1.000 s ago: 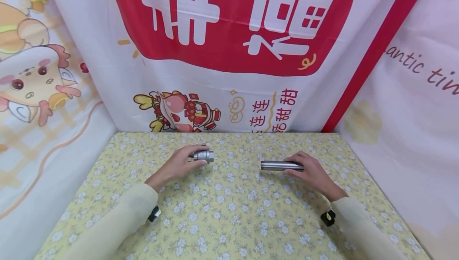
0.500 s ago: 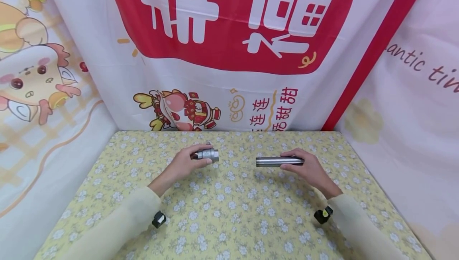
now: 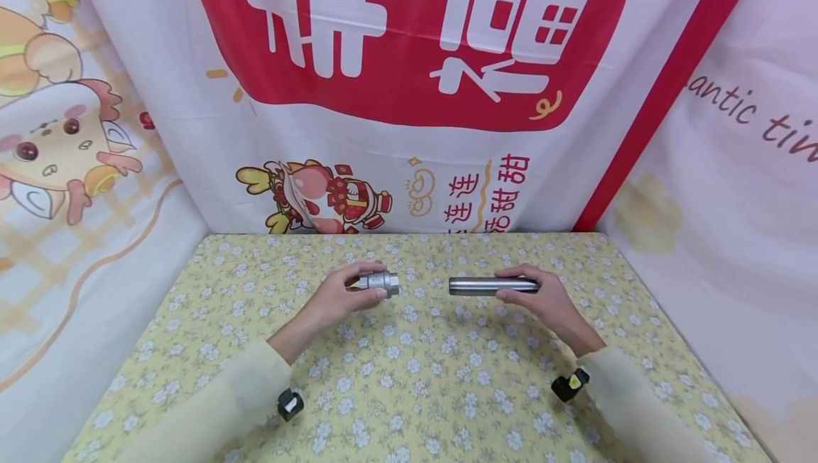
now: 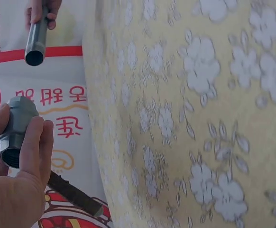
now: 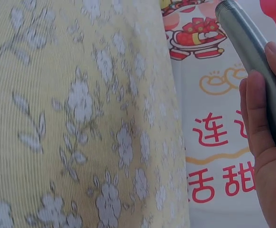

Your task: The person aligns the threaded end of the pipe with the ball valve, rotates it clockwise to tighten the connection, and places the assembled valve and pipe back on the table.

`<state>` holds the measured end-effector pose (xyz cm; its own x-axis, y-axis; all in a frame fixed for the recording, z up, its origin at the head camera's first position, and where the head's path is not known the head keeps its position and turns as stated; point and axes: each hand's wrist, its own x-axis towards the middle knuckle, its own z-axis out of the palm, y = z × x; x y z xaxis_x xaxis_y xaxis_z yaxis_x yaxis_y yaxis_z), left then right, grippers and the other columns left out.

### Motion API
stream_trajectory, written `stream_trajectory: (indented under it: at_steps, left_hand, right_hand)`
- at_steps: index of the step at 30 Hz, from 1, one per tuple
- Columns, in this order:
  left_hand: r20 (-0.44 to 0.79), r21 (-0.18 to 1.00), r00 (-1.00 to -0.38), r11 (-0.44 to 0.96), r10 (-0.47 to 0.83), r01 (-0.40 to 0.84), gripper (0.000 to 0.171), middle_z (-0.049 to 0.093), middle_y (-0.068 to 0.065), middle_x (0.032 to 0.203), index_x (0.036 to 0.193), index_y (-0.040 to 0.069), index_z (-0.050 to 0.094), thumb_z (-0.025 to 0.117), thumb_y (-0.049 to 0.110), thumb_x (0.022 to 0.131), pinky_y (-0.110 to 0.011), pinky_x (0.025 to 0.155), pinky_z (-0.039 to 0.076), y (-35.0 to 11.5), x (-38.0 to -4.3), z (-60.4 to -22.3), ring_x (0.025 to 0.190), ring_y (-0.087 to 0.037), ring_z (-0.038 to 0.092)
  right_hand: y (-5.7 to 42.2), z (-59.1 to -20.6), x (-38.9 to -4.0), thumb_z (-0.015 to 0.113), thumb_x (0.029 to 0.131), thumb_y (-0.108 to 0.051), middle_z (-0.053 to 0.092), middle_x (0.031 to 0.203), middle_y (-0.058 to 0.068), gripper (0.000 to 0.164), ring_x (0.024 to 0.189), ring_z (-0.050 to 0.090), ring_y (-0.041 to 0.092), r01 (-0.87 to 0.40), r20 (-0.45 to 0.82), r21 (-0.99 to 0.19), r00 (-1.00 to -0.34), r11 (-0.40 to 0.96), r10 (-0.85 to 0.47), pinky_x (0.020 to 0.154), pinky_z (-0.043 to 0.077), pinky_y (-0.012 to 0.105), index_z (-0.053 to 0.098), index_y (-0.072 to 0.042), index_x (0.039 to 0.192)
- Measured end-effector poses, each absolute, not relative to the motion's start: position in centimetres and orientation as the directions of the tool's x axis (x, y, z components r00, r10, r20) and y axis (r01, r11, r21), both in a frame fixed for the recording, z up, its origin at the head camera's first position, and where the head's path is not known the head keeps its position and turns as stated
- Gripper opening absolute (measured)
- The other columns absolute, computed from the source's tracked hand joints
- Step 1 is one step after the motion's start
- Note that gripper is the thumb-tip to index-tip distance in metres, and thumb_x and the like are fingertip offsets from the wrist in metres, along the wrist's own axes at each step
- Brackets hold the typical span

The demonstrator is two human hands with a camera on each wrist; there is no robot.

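Note:
My left hand [image 3: 337,297] grips a grey metal ball valve [image 3: 380,282] between thumb and fingers, its hexagonal end facing right. In the left wrist view the valve [image 4: 20,124] shows an open round bore, and a dark lever [image 4: 75,195] sticks out beyond the fingers. On the right, my right hand [image 3: 543,300] holds a straight steel pipe [image 3: 471,286] near its right end, the free end facing the valve. Threads ring the pipe's tip [image 5: 227,8] in the right wrist view. A gap separates pipe and valve, and both are held above the table.
A yellow floral cloth covers the table [image 3: 409,378]. Behind it hangs a white and red printed curtain [image 3: 409,115], with more printed cloth at the left side [image 3: 128,221] and right side [image 3: 716,236]. Small black devices [image 3: 290,404] are worn at both wrists.
The left hand has moved right with the valve, and the right hand has moved slightly left with the pipe. The gap between the two parts has narrowed; both grips persist.

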<state>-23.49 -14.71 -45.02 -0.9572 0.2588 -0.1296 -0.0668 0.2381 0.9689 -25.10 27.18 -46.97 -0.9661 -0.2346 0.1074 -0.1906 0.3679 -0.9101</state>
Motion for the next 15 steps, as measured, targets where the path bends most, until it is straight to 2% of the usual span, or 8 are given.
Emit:
stream_trajectory:
  at_steps: [9,15]
  left_hand:
    - [-0.141,0.99,-0.949,0.067,0.283,-0.127,0.061,0.047,-0.025,0.159,0.156,0.017,0.061,0.083,0.017,0.099,-0.047,0.111,0.057,-14.0,-22.8,-44.9,0.129,-0.036,0.067]
    - [-0.129,0.991,-0.948,0.066,0.291,-0.114,0.06,0.049,-0.025,0.156,0.155,0.016,0.062,0.083,0.02,0.099,-0.048,0.111,0.057,-13.6,-22.5,-44.8,0.124,-0.031,0.068]
  right_hand:
    - [26.2,-46.7,-24.6,0.086,0.097,-0.024,0.075,0.123,0.002,0.043,0.101,0.074,0.014,-0.207,0.132,-0.922,-0.962,0.328,-0.238,0.083,0.062,0.031,0.077,-0.01,0.136]
    - [25.6,-46.7,-24.3,0.086,0.097,-0.022,0.075,0.126,0.0,0.039,0.105,0.074,0.015,-0.205,0.131,-0.935,-0.958,0.291,-0.255,0.085,0.062,0.029,0.078,-0.015,0.135]
